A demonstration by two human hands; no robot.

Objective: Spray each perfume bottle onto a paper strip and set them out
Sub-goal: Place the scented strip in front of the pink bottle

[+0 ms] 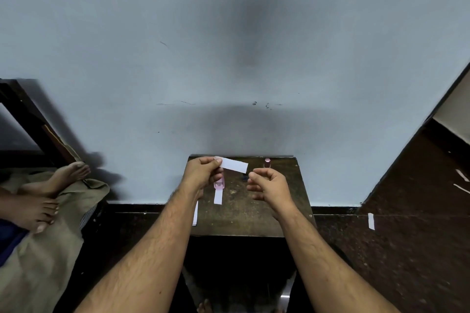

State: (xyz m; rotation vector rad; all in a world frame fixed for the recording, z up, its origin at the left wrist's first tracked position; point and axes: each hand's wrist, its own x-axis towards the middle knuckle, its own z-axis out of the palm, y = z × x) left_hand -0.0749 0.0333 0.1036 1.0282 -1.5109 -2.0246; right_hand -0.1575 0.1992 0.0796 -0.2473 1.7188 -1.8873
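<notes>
My left hand pinches one end of a white paper strip and holds it level above the small dark table. Under that hand a pink perfume bottle stands on the table, with a second white strip lying just in front of it. Another pink bottle stands at the table's back right. A small dark object sits between the bottles, too small to tell what it is. My right hand hovers to the right of the strip, its fingers loosely curled and holding nothing.
A further white strip lies along the table's left edge, partly under my left forearm. Loose strips lie on the dark floor at right. Another person's bare feet rest on cloth at left. The blue-grey wall stands right behind the table.
</notes>
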